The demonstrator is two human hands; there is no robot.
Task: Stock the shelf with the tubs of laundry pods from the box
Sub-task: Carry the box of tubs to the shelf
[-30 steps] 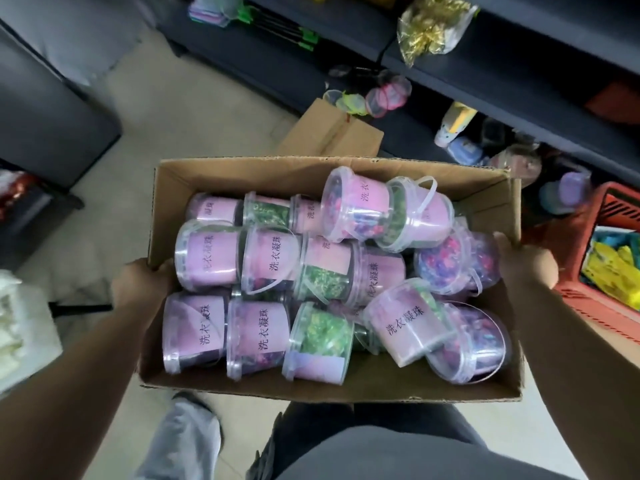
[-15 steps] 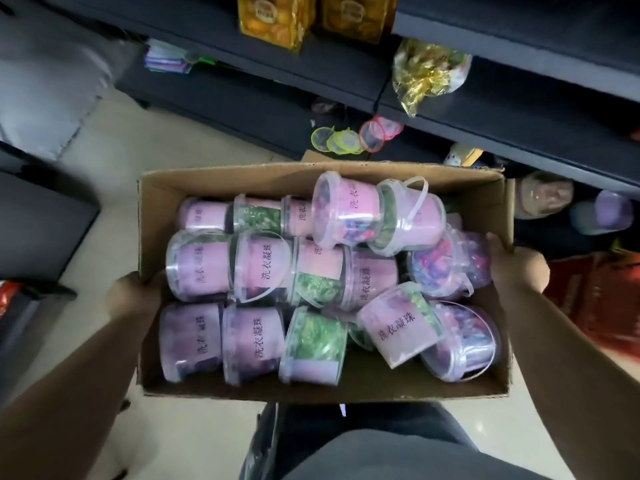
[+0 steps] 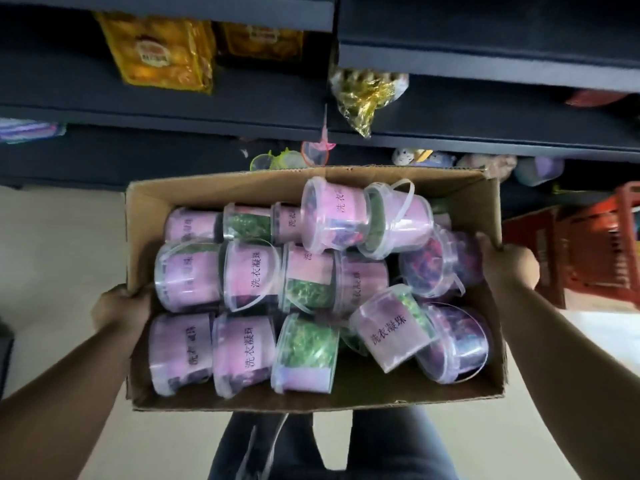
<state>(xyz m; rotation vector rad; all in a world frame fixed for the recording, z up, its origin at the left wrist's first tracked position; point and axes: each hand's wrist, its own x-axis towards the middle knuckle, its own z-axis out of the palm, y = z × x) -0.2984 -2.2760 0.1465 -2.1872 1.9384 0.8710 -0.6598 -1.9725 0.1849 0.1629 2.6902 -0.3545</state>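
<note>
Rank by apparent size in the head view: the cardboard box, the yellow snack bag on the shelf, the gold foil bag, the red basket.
1. cardboard box
2. yellow snack bag
3. gold foil bag
The red basket is cut off by the frame edge, so its rank is unsure.

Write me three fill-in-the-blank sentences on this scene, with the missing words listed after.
1. Both hands hold a cardboard ____ full of tubs.
2. The left hand and right hand grip its ____ sides.
3. The tub labels are ____ in colour, and the shelves behind are dark.

Missing words: box; opposite; pink
</note>
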